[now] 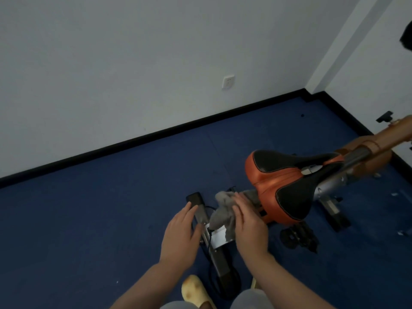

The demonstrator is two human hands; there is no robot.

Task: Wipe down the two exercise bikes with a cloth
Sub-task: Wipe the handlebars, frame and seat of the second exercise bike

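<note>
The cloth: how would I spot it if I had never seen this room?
Find the orange and black bike saddle over the blue floor. Just left of it and lower, above the bike's grey rear base bar, is the cloth. It is the only soft, crumpled grey thing there, under the right hand.
</note>
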